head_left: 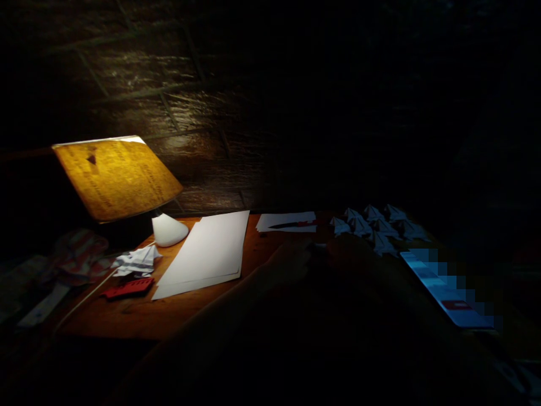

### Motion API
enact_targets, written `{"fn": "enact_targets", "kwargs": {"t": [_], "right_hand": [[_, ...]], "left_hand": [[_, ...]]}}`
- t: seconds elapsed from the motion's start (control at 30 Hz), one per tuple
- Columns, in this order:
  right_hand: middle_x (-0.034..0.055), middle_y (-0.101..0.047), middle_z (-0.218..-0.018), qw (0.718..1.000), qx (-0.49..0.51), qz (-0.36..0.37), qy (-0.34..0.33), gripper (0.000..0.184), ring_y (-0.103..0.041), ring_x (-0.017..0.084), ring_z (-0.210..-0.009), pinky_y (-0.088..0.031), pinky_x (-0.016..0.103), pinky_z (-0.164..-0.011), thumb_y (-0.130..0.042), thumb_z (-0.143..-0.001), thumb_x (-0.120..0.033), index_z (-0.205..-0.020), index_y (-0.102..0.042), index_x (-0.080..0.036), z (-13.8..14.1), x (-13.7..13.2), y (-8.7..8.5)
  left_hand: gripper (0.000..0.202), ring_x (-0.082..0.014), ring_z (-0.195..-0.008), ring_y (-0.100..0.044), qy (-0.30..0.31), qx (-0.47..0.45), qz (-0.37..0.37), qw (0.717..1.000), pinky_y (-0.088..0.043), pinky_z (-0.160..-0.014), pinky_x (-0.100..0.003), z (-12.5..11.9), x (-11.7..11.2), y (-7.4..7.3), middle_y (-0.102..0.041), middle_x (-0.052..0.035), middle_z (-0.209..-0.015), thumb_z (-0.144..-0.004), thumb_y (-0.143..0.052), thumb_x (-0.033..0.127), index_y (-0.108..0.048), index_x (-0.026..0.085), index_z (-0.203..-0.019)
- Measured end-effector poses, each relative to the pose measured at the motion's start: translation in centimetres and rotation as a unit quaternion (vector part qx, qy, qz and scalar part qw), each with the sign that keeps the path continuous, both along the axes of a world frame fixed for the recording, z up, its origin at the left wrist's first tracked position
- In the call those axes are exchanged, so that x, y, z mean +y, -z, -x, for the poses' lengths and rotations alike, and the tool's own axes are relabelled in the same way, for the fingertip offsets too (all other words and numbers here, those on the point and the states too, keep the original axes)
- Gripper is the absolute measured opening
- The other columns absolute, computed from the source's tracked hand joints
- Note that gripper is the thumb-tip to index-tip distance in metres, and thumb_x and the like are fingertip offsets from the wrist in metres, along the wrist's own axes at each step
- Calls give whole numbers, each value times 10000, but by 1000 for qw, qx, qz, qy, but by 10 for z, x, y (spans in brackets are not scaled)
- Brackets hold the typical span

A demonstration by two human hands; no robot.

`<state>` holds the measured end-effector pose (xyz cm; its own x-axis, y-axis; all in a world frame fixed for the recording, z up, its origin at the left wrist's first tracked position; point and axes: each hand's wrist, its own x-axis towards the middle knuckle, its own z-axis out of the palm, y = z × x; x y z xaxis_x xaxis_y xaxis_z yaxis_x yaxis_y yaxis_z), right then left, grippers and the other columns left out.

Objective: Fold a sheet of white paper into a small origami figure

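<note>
In deep shadow above the table's middle, my left hand reaches in from the lower left, its fingers closed. At its fingertips shows a small pale sliver, too dark to name. Close by on the right, a faint reddish shape is my right hand; its fingers are lost in the dark. Just beyond the hands, a knife with a dark blade and partly red handle lies across white paper. Several folded paper figures stand grouped to the right of the hands.
A lit lamp with a yellow shade and white base stands at left on the wooden table. Large white sheets, a crumpled-looking paper piece and a red object lie near it. A glowing screen sits at right.
</note>
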<state>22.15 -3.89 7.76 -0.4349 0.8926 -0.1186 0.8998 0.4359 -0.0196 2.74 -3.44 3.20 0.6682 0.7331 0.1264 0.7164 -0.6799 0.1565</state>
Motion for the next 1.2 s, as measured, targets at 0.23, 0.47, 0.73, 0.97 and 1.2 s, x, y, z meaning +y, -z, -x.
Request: {"fn": "enact_targets", "kwargs": {"t": [0.23, 0.47, 0.73, 0.97, 1.2], "right_hand": [[92, -779, -1041, 993, 75, 92, 10, 234, -731, 267, -914, -463, 297, -683, -678, -842, -383, -974, -800, -234, -28, 17, 6], [111, -768, -1090, 997, 19, 76, 1, 278, -718, 266, -948, -478, 282, -678, -617, -876, -402, -1002, -810, -247, -26, 6, 3], [284, -738, -999, 987, -122, -81, -66, 348, -714, 403, -942, -529, 496, -800, -561, -876, -342, -908, -791, -84, 7, -15, 7], [198, -764, -976, 999, -18, -25, -15, 369, -734, 328, -898, -518, 372, -712, -543, -900, -420, -927, -794, -152, -7, -1, 4], [105, -761, -1004, 992, 106, -65, 39, 301, -712, 271, -899, -466, 326, -687, -537, -927, -387, -1021, -782, -240, -20, 16, 23]], "left_hand": [[187, -203, -929, -624, 16, -2, -4, 1000, -492, -772, -298, 3, 3, -6, -633, -76, -1104, -913, -530, 204, -690, 162, -998], [287, -215, -970, -620, 36, 9, -41, 998, -502, -813, -309, 4, 6, 0, -631, -77, -1128, -881, -540, 190, -677, 174, -1133], [336, -248, -1078, -612, 28, 3, -19, 999, -515, -901, -340, 6, 7, 1, -615, -89, -1210, -826, -594, 153, -651, 180, -1157], [315, -211, -1018, -631, 36, -29, 11, 999, -514, -864, -311, 9, 6, -4, -630, -69, -1193, -904, -526, 151, -670, 198, -1181], [252, -202, -866, -598, 0, -4, -23, 1000, -475, -739, -305, 5, 4, -8, -620, -82, -988, -963, -474, 194, -708, 171, -1054]]}}
